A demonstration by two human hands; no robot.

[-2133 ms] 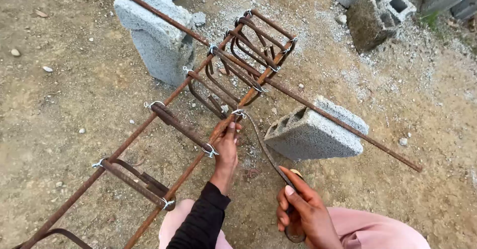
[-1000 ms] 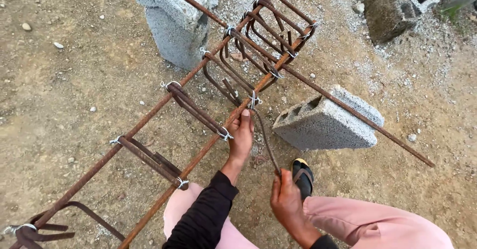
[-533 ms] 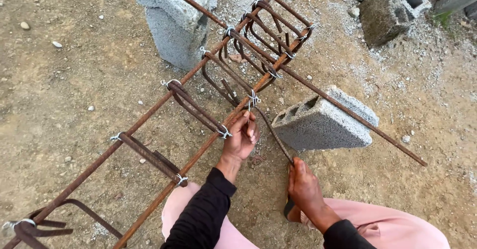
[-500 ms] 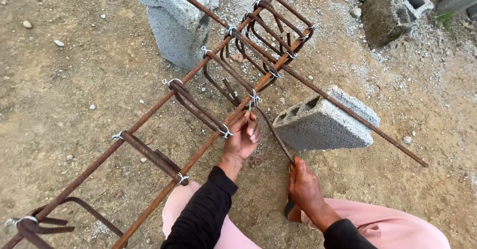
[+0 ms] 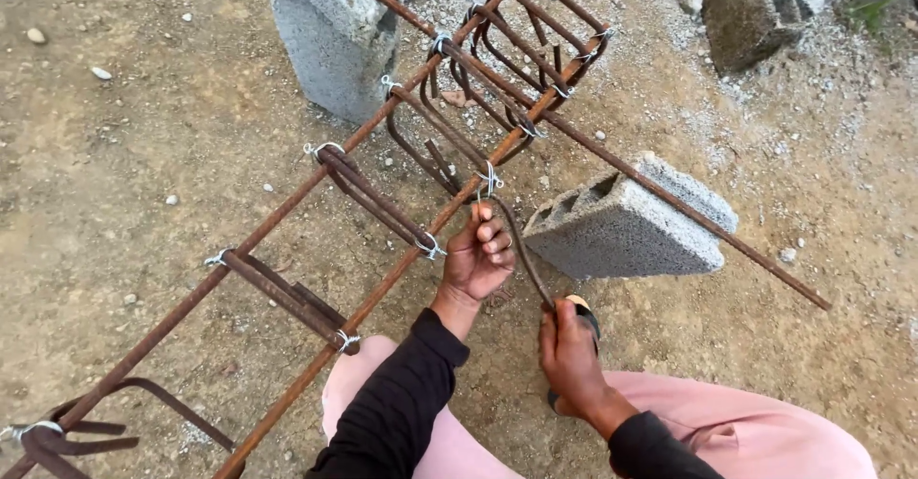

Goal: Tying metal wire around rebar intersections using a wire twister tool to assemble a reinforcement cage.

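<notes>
Both hands work a rusty rebar cage (image 5: 382,202) — left hand (image 5: 478,254) at a wire tie (image 5: 489,181), right hand (image 5: 571,355) gripping a hooked tool (image 5: 521,250).

An outdoor building site, bare dirt (image 5: 115,154) strewn with pebbles and gravel filling the frame. Across the middle runs a rusty rebar cage (image 5: 382,202) with wire-tied stirrups, propped on a concrete block (image 5: 330,34) at upper centre, with another block (image 5: 626,226) lying on its side at centre right. More hollow blocks (image 5: 765,1) sit in rubble at the upper right corner, beside a scrap of grass (image 5: 870,15).
</notes>
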